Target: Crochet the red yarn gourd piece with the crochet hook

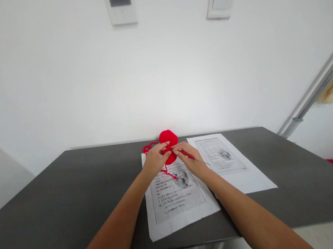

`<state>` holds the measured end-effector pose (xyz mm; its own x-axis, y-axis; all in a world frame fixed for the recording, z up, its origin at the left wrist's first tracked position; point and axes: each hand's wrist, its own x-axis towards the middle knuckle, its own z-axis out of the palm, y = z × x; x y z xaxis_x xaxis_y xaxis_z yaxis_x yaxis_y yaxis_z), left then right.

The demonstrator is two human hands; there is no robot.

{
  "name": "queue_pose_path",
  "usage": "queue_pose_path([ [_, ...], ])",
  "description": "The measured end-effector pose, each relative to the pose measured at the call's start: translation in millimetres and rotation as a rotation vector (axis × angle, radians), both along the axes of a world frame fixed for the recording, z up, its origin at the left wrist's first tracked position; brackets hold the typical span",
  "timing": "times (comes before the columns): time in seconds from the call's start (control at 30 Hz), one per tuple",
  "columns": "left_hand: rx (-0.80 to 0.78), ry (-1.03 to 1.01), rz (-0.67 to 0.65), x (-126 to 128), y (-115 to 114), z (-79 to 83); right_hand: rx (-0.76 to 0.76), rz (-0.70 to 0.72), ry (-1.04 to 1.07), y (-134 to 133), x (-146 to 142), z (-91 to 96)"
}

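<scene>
My left hand [153,160] is closed on a small red crocheted piece [171,159], its thumb and fingers pinching the edge. Close beside it, my right hand [191,158] grips a crochet hook [186,154] with a red handle, and its fingertips meet the piece too. The hook's thin metal shaft points back to the right over that hand. Just behind the hands sits a ball of red yarn [167,136]. Loose loops of yarn [147,147] lie to the left, and a red tail [169,174] hangs onto the paper below.
A printed sheet [179,206] with a picture lies under my hands, and a second printed sheet [230,165] lies to the right. Both rest on the dark table [81,196], which stands against a white wall. Right of the table leans a grey pole [314,89].
</scene>
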<state>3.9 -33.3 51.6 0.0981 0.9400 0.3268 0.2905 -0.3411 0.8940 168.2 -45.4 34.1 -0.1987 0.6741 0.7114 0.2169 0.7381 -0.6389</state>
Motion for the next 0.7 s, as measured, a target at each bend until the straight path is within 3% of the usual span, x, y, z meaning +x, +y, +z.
queue_pose_path([
  [0.07, 0.068, 0.001, 0.083, 6.3, -2.1, -3.2, 0.065, -0.02, -0.065, 0.1, -1.7, -3.6],
  [0.13, 0.034, -0.086, 0.095, 11.2, -2.4, -7.0, 0.106, -0.029, -0.123, -0.8, -3.6, -6.0],
  [0.3, -0.27, -0.506, -0.178, 12.5, -0.3, -9.9, 0.135, -0.054, -0.159, -4.2, -6.3, -5.6],
  [0.43, -0.479, -0.725, -0.234, 5.6, 1.3, -7.3, 0.113, -0.027, -0.163, -6.7, -7.1, -1.8],
  [0.57, -0.566, -0.751, -0.23, -2.0, 3.9, -5.7, 0.055, 0.029, -0.136, -9.1, -6.5, 2.6],
  [0.7, -0.542, -0.694, -0.349, -6.8, 4.9, -3.3, 0.005, 0.076, -0.119, -9.9, -4.2, 4.9],
])
